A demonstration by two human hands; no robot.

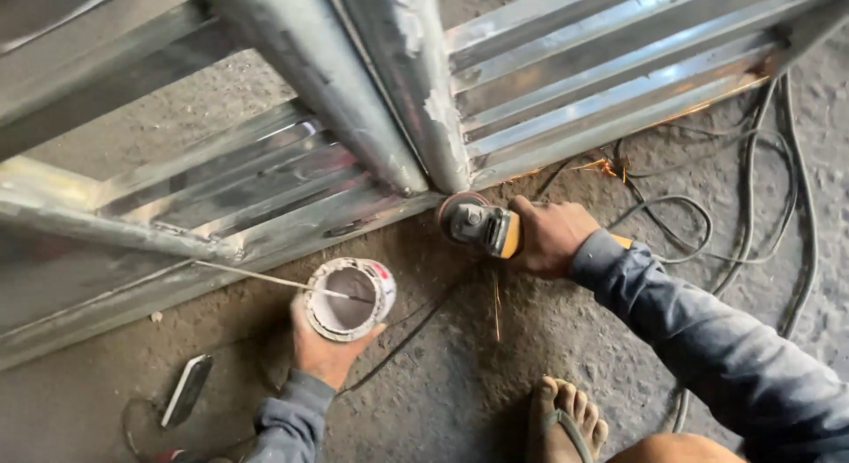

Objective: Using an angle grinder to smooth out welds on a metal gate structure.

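Note:
My right hand (548, 236) grips a yellow and grey angle grinder (482, 226). Its disc touches the bottom edge of a bare metal gate frame (371, 118), and sparks fly from the contact along the lower rail. My left hand (323, 348) holds a small round can (350, 298) with a white rim and grey paste inside. A thin stick (265, 278) rests in the can and points left. Both arms wear grey sleeves.
The metal gate, with slatted panels (610, 74), leans over a rough concrete floor (469, 374). Grey cables (752, 189) loop on the floor at right. A dark flat object (186, 390) lies at lower left. My sandalled foot (570, 423) is at the bottom.

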